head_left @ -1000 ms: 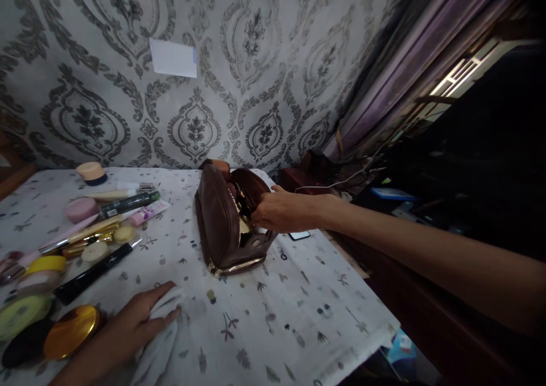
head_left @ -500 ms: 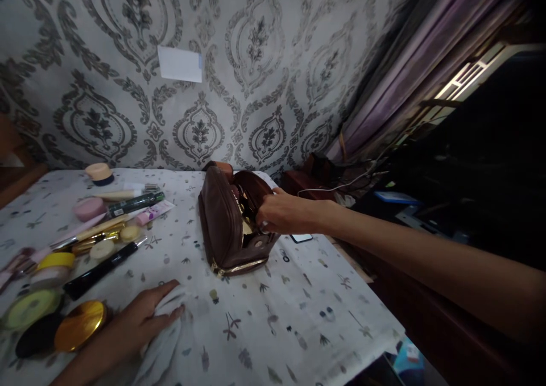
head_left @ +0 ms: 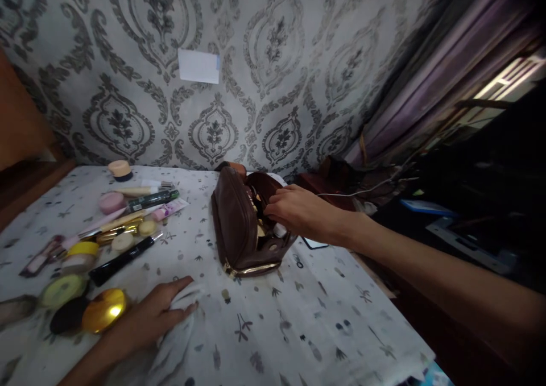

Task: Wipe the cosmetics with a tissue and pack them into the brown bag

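- One brown zippered cosmetic bag (head_left: 234,221) is sitting open near the table's (head_left: 273,318) far right corner, probably handling soft and light, best held by its outer wall.
- The right grip (head_left: 301,211) is curling over its mouth; whether it is holding anything, I cannot tell.
- The left grip (head_left: 160,311) is pinching white cloth (head_left: 178,335).

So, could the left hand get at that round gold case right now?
Probably yes: the left hand is close to the gold case and nothing lies on it, though the hand would likely have to let go of the white cloth first.
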`<action>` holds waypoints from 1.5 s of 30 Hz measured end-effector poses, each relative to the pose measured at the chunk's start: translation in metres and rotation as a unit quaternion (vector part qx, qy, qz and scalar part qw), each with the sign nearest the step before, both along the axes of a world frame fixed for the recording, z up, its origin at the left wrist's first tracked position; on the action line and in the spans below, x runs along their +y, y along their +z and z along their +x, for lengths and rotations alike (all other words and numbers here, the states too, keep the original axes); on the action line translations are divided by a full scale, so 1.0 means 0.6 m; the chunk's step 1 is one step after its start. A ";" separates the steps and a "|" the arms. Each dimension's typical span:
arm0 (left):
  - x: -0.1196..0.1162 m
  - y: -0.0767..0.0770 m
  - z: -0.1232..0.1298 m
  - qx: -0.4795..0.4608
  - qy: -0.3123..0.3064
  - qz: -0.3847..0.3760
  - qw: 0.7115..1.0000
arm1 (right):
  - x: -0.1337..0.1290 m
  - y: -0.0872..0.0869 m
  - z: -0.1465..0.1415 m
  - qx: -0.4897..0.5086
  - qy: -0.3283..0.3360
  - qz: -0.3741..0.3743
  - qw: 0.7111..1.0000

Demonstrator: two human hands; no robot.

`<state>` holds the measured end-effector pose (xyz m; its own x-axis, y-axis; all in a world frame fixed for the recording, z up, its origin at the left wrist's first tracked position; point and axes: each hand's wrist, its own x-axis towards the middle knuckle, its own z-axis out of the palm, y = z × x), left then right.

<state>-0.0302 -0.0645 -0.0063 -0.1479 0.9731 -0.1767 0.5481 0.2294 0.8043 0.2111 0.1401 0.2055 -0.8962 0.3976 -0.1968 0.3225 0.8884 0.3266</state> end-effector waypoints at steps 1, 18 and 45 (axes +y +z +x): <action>0.000 0.011 0.003 -0.007 -0.003 -0.018 1.000 | -0.004 -0.004 0.000 0.034 0.013 0.006 0.999; 0.007 0.073 0.021 -0.078 -0.106 0.042 0.990 | -0.157 -0.169 -0.087 0.411 0.197 -0.192 0.869; 0.008 0.086 0.009 -0.114 -0.057 0.131 0.983 | -0.149 -0.343 -0.232 0.561 -0.171 -0.652 0.480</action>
